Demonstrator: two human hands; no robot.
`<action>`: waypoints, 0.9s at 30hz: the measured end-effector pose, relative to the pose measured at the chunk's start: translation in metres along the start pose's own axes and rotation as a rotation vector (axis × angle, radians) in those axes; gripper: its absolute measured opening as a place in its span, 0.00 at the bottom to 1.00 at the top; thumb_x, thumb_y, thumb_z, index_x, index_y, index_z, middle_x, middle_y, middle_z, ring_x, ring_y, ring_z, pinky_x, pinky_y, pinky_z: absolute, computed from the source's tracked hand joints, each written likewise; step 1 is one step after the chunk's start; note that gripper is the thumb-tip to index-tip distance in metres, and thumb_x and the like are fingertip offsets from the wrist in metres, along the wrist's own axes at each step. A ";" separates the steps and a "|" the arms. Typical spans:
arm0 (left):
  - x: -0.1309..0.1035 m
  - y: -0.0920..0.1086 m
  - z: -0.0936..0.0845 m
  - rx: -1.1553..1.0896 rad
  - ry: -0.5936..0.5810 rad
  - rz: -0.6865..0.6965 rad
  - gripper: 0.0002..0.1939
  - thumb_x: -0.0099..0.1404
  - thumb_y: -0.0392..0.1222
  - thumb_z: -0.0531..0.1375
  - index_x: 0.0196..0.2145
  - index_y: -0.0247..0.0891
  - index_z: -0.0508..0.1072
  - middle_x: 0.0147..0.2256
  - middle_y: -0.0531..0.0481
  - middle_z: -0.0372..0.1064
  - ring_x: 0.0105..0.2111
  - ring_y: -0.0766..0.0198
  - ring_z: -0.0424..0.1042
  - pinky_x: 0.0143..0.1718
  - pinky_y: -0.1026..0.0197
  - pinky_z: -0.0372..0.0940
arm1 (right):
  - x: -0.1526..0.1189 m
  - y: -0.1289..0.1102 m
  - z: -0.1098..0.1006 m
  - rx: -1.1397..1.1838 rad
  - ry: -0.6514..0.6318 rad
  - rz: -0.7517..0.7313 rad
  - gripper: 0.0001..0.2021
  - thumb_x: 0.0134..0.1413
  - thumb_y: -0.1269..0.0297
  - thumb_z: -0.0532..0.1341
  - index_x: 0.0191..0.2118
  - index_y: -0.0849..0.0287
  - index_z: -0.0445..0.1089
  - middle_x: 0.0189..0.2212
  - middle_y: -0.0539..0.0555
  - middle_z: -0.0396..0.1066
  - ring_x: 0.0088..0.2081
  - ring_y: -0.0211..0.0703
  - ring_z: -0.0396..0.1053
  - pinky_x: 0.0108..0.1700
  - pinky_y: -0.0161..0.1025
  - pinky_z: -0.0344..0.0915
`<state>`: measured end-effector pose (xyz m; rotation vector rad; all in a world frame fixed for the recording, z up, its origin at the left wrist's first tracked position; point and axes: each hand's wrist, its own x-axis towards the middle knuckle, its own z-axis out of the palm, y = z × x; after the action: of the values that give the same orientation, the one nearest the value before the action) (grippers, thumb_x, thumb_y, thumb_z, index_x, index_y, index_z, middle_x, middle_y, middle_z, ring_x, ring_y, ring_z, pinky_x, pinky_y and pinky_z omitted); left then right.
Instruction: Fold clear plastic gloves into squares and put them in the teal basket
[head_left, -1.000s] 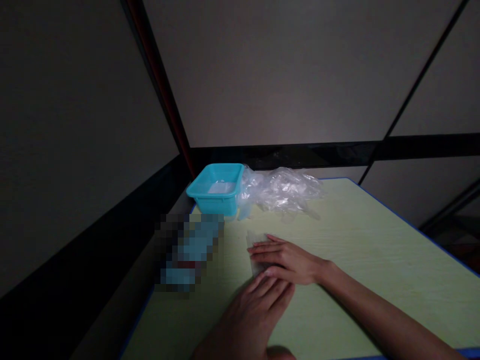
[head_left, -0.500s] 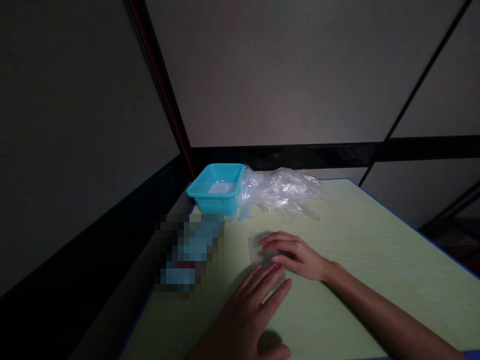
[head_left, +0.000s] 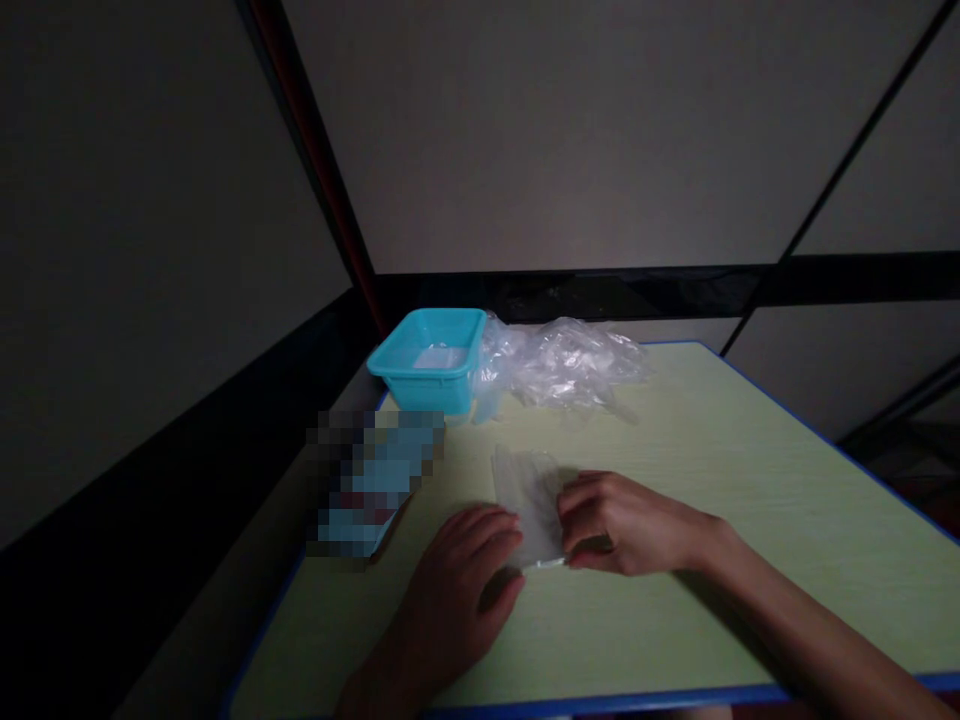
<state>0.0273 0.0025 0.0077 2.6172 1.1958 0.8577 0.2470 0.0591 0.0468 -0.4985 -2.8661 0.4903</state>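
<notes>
A small clear plastic bag (head_left: 531, 505) lies flat on the pale green table (head_left: 750, 500), between my two hands. My right hand (head_left: 622, 525) has its curled fingers pinched at the bag's right edge. At the bag's left edge rests my left hand (head_left: 465, 580), fingers bent and thumb apart from them, holding nothing.
A turquoise basket (head_left: 431, 390) with something pale inside stands at the back left. Beside it lies a heap of crumpled clear plastic (head_left: 574, 365). A blurred-out bluish item (head_left: 390, 480) is near the table's left edge. Walls rise behind and left.
My hands have moved apart, the left one leftwards, uncovering more of the bag. The fingers of my right hand have curled in and closed at its right edge. The view has tilted slightly.
</notes>
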 end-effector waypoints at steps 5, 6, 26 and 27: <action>0.001 0.000 0.002 -0.014 -0.028 -0.035 0.16 0.55 0.32 0.58 0.43 0.35 0.68 0.43 0.44 0.68 0.46 0.56 0.65 0.49 0.50 0.61 | -0.001 -0.003 0.001 -0.153 -0.026 -0.028 0.09 0.53 0.66 0.58 0.23 0.59 0.69 0.25 0.49 0.66 0.31 0.38 0.62 0.37 0.38 0.55; 0.001 0.000 0.002 -0.021 -0.034 -0.043 0.16 0.55 0.31 0.58 0.43 0.35 0.68 0.43 0.44 0.68 0.45 0.56 0.65 0.49 0.50 0.61 | -0.001 -0.004 0.001 -0.183 -0.024 -0.030 0.10 0.53 0.67 0.57 0.23 0.59 0.69 0.25 0.49 0.66 0.31 0.38 0.62 0.38 0.38 0.54; 0.005 0.001 0.004 -0.043 -0.038 -0.059 0.14 0.54 0.31 0.59 0.40 0.36 0.68 0.39 0.46 0.68 0.42 0.58 0.66 0.46 0.53 0.62 | 0.000 -0.006 0.001 -0.132 0.023 0.045 0.04 0.44 0.75 0.56 0.26 0.60 0.64 0.27 0.50 0.64 0.33 0.39 0.61 0.39 0.36 0.57; 0.005 0.001 0.003 -0.041 -0.031 -0.049 0.12 0.56 0.31 0.58 0.40 0.37 0.68 0.39 0.47 0.69 0.41 0.58 0.66 0.45 0.53 0.62 | 0.000 -0.005 0.001 -0.087 0.036 0.055 0.05 0.42 0.76 0.56 0.26 0.61 0.64 0.27 0.50 0.64 0.33 0.39 0.61 0.39 0.36 0.57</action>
<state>0.0321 0.0059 0.0073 2.5487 1.2162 0.8205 0.2451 0.0545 0.0476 -0.5960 -2.8557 0.3622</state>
